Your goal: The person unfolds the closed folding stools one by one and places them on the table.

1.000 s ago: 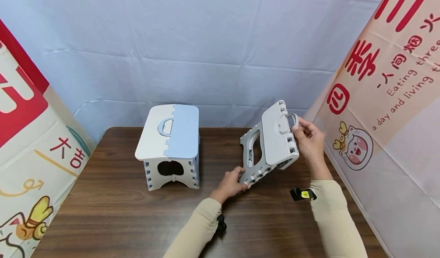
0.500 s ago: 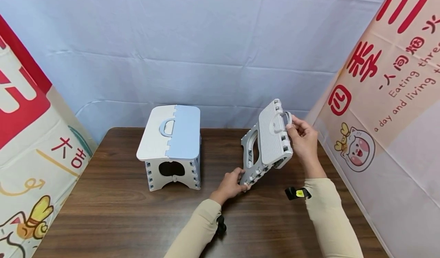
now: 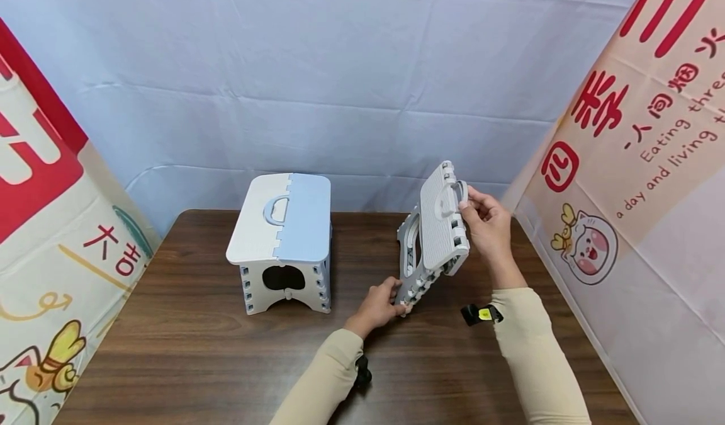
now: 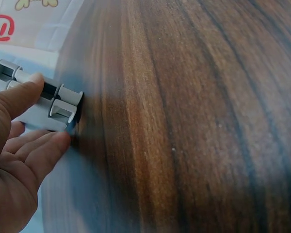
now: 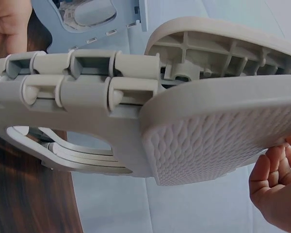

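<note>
A grey folding stool (image 3: 433,223), partly folded, stands tilted on the right part of the table. My left hand (image 3: 378,305) pinches the bottom corner of its leg panel, thumb on the hinged edge (image 4: 51,90) and fingers on the other side in the left wrist view. Up at the seat's hinged middle, my right hand (image 3: 491,226) pinches the loop handle (image 3: 462,193). In the right wrist view the textured seat half (image 5: 223,136) lies near the other half (image 5: 223,43), with a gap between them. The right fingertips are partly hidden there behind the seat edge.
A second folding stool (image 3: 280,223), white and light blue, stands unfolded to the left on the brown wooden table (image 3: 198,349). Pale cloth (image 3: 362,97) hangs behind the table's back edge. Printed cloths hang at the left (image 3: 62,236) and right (image 3: 634,179).
My right hand has moved left with the handle, and the grey stool's seat has swung left and become steeper. My left hand has stayed at the bottom corner.
</note>
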`<action>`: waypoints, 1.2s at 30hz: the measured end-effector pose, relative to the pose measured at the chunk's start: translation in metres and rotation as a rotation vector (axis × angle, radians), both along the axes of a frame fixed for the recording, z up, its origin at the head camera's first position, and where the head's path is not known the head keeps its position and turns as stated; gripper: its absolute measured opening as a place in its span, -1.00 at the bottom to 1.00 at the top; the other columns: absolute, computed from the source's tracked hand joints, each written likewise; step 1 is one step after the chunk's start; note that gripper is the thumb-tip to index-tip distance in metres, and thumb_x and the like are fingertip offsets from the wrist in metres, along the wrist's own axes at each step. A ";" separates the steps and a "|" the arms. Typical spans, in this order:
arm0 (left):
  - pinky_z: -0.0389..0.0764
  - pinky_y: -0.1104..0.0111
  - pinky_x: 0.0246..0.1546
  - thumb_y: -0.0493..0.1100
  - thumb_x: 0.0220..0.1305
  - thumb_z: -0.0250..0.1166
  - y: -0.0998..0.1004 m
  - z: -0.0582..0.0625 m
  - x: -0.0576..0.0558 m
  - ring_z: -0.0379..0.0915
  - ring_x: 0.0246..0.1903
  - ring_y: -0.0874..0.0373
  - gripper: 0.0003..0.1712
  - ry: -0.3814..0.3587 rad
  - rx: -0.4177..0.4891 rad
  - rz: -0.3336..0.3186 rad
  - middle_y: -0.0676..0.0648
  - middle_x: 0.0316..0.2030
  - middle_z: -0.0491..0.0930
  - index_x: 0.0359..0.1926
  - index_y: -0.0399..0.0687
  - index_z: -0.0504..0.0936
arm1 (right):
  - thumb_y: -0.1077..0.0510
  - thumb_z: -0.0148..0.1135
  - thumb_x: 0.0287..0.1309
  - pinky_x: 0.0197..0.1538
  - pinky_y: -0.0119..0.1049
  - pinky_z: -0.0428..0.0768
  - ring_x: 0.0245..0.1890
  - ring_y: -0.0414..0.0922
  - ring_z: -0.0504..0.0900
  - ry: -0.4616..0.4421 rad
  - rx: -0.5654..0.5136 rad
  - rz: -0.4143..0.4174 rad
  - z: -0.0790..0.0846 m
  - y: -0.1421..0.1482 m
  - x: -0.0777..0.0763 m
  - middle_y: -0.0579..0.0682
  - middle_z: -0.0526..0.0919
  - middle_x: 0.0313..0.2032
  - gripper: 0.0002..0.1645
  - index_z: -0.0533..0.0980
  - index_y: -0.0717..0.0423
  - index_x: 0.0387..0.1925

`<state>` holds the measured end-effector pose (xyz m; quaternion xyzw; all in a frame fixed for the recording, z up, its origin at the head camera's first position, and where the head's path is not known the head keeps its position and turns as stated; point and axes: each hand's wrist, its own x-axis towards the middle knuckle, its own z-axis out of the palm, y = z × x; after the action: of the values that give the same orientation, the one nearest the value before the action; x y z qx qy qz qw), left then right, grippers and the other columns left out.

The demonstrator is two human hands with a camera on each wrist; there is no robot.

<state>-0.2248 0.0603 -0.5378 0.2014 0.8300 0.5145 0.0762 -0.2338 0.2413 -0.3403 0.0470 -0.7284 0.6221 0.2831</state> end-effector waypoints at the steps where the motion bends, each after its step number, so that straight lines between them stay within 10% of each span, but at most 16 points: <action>1: 0.51 0.48 -0.27 -0.24 0.02 0.43 0.000 0.000 0.000 0.57 -0.18 0.12 -0.38 -0.002 0.000 -0.003 -0.25 -0.10 0.59 0.13 -0.23 0.42 | 0.48 0.14 0.09 -0.39 -0.57 0.40 -0.46 -0.32 0.44 -0.002 0.000 -0.001 0.000 -0.001 0.000 -0.18 0.55 -0.45 -0.60 0.44 0.53 0.02; 36: 0.51 0.44 -0.28 -0.26 0.06 0.40 0.005 -0.002 0.001 0.57 -0.16 0.08 -0.39 0.028 -0.065 0.061 -0.24 -0.22 0.63 0.14 -0.24 0.39 | 0.50 0.14 0.07 -0.48 -0.53 0.37 -0.55 -0.30 0.43 0.028 0.059 0.140 0.006 -0.032 -0.018 0.32 0.51 -0.42 -0.62 0.44 0.56 -0.02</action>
<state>-0.2237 0.0652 -0.5397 0.1807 0.8531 0.4863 0.0554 -0.2518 0.2088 -0.3338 0.1151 -0.7372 0.6180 0.2476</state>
